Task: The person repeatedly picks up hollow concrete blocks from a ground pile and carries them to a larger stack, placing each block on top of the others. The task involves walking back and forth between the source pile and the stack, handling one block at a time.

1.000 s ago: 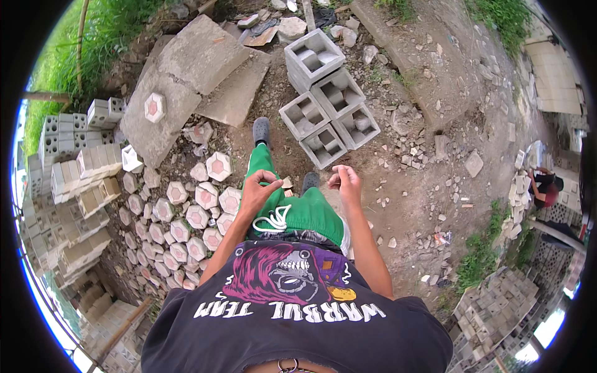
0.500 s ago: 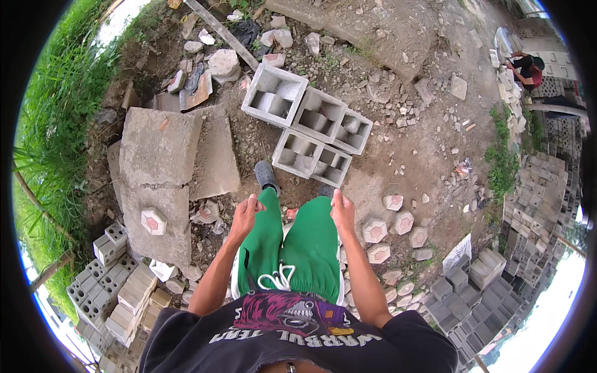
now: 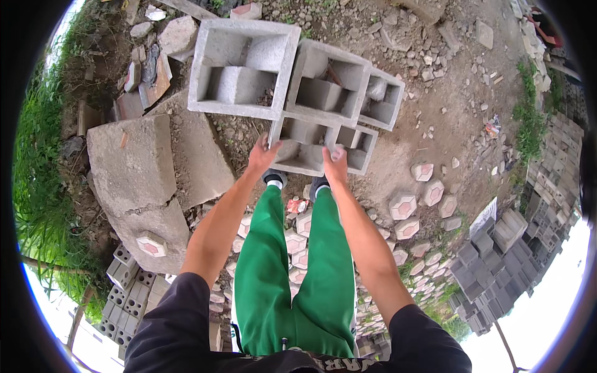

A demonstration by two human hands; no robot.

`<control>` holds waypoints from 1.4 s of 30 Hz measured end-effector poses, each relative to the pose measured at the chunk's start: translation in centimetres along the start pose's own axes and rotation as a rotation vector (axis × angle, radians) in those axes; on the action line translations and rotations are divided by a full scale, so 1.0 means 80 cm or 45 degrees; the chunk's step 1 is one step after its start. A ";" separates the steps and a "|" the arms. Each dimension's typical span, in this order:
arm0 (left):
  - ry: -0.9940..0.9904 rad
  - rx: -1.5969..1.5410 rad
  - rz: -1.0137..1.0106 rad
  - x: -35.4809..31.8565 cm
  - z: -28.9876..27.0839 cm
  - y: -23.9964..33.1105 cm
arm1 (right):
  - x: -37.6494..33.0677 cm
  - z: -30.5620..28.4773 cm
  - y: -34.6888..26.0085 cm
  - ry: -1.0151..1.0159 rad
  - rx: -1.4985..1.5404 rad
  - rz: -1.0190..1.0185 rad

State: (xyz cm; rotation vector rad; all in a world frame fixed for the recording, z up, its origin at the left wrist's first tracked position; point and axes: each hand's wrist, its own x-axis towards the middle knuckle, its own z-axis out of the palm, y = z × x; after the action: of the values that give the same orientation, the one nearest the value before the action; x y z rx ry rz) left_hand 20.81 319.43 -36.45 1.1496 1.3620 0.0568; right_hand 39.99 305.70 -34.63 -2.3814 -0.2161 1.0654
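Several hollow grey concrete blocks stand on the dirt in front of my feet, their open cells facing up. My left hand [image 3: 262,155] is at the left wall of the nearest concrete block [image 3: 300,168], thumb on the inner side and fingers bent round the edge. At that block's right wall, my right hand [image 3: 336,165] closes over the edge, with its fingertips partly hidden. Touching the nearest block on its right is a smaller-looking block [image 3: 371,148]. Beyond them are a large block [image 3: 283,87] at far left, a middle block [image 3: 362,93] and another at right [image 3: 398,102].
Cracked concrete slabs [image 3: 134,149] lie at left, with a hexagonal paver [image 3: 151,244] on top. More hexagonal pavers [image 3: 404,206] are scattered at right and behind my legs. Block stacks [image 3: 497,267] stand at lower right. Rubble [image 3: 177,37] and grass [image 3: 43,180] lie at left.
Both my hands have moved forward and down from beside my thighs to the nearest block and taken hold of its side walls. My body has bent forward, so the blocks appear larger.
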 end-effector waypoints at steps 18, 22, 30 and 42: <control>0.279 0.499 0.126 0.071 0.055 0.006 | 0.086 0.048 0.009 0.217 -0.019 -0.174; 0.296 0.506 0.140 0.067 0.052 0.004 | 0.082 0.044 0.003 0.158 -0.045 -0.139; 0.495 0.263 -0.091 0.007 0.045 -0.050 | 0.060 0.057 0.005 -0.046 -0.091 -0.422; 0.533 -0.225 -0.156 -0.031 0.039 -0.102 | 0.060 0.083 -0.022 -0.292 -0.426 -0.465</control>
State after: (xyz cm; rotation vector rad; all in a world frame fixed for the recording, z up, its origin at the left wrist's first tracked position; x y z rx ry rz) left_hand 17.92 311.98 -40.71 0.9338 1.7562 0.3387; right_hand 38.47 311.42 -40.53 -2.3637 -0.9383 1.1914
